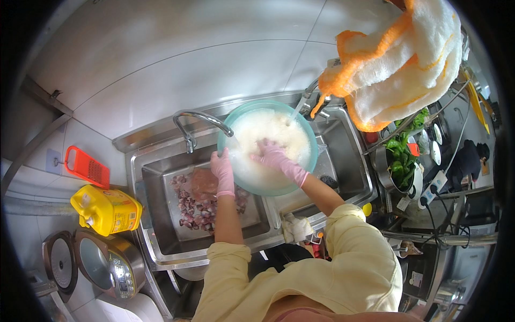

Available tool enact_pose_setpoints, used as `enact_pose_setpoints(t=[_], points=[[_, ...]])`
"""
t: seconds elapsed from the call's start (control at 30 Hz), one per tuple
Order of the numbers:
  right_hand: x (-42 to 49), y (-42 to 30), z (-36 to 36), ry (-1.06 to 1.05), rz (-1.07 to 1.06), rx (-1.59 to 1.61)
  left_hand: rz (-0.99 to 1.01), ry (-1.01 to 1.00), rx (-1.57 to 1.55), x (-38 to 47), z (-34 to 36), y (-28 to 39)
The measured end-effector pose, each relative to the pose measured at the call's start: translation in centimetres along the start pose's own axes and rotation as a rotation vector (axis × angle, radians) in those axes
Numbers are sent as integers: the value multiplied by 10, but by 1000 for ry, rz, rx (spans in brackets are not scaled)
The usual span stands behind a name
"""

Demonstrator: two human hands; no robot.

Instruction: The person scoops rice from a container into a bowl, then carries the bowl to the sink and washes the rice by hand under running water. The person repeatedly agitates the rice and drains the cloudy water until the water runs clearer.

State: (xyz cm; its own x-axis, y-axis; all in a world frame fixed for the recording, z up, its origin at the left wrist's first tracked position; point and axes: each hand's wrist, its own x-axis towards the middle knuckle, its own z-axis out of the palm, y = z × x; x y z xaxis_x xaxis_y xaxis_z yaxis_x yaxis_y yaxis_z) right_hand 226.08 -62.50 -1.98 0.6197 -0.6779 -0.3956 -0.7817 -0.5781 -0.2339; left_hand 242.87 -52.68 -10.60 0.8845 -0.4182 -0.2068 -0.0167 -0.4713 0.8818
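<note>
A round teal plastic basin (307, 171) sits across the divider of a two-bowl steel sink, filled with cloudy whitish liquid (257, 124). My left hand (223, 171), in a pink glove, grips the basin's left rim. In the middle of the liquid is my right hand (275, 157), also gloved, fingers spread and fingertips partly under the surface; nothing shows in its grasp. Water runs into the basin from the right tap (310, 90). The left tap (201, 114) ends over the basin's left edge. Dark red meat pieces (195, 209) and a larger pinkish piece (204, 183) lie in the left bowl.
An orange-edged white cloth (402, 68) hangs at upper right. Left of the sink are a yellow jug (108, 211), a red grater (87, 167) and a rice cooker (108, 263) with its lid raised. Green peppers (400, 161) fill a pot at right. A person (466, 161) is farther off.
</note>
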Motion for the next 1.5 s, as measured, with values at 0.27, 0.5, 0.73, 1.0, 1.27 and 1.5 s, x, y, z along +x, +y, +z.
enact_pose_setpoints(t=[0.27, 0.5, 0.73, 1.0, 1.27, 1.5], points=[[-38, -10, 29, 260, -257, -307, 5, -19, -77, -5, -4, 6], [16, -13, 23, -103, 22, -328, -1, -3, 40, -7, -5, 13], [-6, 4, -6, 142, -11, -244, 1, -12, 21, -7, -7, 14], [59, 75, -21, 338, 302, 544, -5, -5, 38, -4, -3, 10], [84, 62, -7, 343, 404, 467, 3, -17, -19, -5, -3, 9], [65, 36, 3, 213, 244, 305, -15, -39, -48, 0, -1, 3]])
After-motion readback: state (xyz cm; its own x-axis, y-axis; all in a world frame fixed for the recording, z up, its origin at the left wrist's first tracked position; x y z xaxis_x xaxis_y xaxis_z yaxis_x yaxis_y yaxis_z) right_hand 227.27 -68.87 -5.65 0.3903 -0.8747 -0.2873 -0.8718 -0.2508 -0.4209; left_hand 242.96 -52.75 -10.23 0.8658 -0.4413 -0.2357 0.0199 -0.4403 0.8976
